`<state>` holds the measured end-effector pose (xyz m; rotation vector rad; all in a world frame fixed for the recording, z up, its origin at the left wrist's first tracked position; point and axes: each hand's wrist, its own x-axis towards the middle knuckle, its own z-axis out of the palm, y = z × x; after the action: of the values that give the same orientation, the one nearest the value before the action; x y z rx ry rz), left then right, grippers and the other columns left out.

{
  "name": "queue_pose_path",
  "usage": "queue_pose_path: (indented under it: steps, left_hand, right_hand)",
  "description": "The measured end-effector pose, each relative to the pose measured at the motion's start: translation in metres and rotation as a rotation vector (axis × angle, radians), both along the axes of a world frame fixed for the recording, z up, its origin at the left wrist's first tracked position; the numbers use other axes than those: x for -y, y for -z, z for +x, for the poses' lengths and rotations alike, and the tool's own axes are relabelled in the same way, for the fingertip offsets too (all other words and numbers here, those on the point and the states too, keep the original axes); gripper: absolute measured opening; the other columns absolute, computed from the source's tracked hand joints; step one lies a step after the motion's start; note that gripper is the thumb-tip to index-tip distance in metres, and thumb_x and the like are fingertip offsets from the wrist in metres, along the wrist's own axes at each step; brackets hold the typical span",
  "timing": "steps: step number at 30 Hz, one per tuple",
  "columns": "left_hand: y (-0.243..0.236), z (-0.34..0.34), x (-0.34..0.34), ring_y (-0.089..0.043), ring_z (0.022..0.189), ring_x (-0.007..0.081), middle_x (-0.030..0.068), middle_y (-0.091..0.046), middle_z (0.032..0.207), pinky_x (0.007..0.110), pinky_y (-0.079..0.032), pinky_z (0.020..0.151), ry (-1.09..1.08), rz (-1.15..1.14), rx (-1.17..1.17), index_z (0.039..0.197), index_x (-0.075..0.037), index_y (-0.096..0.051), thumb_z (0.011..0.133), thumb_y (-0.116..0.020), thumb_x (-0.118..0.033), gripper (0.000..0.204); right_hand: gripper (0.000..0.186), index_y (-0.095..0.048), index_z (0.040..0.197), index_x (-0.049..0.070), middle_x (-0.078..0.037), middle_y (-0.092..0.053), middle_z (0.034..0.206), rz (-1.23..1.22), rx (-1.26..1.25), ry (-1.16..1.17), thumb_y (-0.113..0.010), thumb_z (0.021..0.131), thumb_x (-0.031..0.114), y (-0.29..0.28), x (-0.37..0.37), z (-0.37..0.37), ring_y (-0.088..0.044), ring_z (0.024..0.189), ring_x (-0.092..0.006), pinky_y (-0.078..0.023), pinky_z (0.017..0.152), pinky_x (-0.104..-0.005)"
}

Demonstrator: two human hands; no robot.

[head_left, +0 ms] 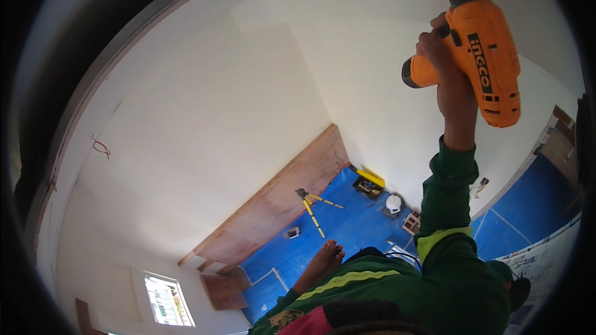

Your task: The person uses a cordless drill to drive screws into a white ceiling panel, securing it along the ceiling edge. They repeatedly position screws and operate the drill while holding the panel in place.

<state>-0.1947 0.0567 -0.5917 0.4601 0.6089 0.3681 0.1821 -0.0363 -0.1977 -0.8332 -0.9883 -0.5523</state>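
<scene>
An orange and black cordless drill (508, 31) is raised high at the upper right. Its black front end points up and runs out of view at the top edge. My right hand (448, 53) is wrapped round the drill's handle, with a finger by the black trigger. Low in the middle, my left hand (320, 264) is held in front of my body with its fingers curled together. A small dark thing (338, 249) shows at those fingertips, too small to name.
White walls meet in a corner, with a wooden panel (282, 195) along the bottom. On the blue floor sheet (347, 223) stand a yellow-legged tripod (315, 218) and a toolbox with a yellow lid (370, 178). Red wires (101, 147) stick out of the left wall.
</scene>
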Motion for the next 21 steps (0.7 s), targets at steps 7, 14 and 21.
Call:
queue_pose_path:
  steps: [7, 14, 21]
  left_hand:
    - [0.033, -0.003, -0.012, -0.062, 0.095, 0.0186, 0.0076, -0.061, 0.107, 0.025, -0.059, 0.083, -0.17, -0.202, 0.016, 0.126, -0.003, -0.055, 0.109, -0.063, -0.029, 0.033]
    - [0.031, -0.001, -0.004, -0.06, 0.098, 0.0202, 0.0101, -0.059, 0.112, 0.028, -0.058, 0.087, -0.257, -0.301, -0.01, 0.125, 0.002, -0.055, 0.111, -0.06, -0.019, 0.025]
    - [-0.058, 0.038, 0.003, -0.06, 0.102, 0.0186, 0.0109, -0.061, 0.116, 0.026, -0.057, 0.088, -0.123, -0.117, 0.14, 0.122, -0.003, -0.06, 0.109, -0.063, -0.021, 0.022]
  right_hand:
    - [0.029, -0.066, 0.119, 0.01, -0.003, -0.07, 0.101, 0.011, 0.018, -0.051, -0.079, 0.093, 0.013, 0.004, -0.003, 0.008, -0.075, 0.088, -0.0191, -0.062, 0.085, -0.0408]
    - [0.03, -0.067, 0.119, 0.01, -0.003, -0.071, 0.102, -0.001, -0.017, -0.096, -0.079, 0.093, 0.013, 0.001, -0.001, 0.005, -0.075, 0.088, -0.0192, -0.063, 0.084, -0.0398]
    - [0.029, -0.067, 0.119, 0.009, -0.003, -0.07, 0.102, -0.032, -0.033, -0.073, -0.079, 0.093, 0.014, 0.001, 0.001, 0.006, -0.073, 0.088, -0.0171, -0.062, 0.082, -0.037]
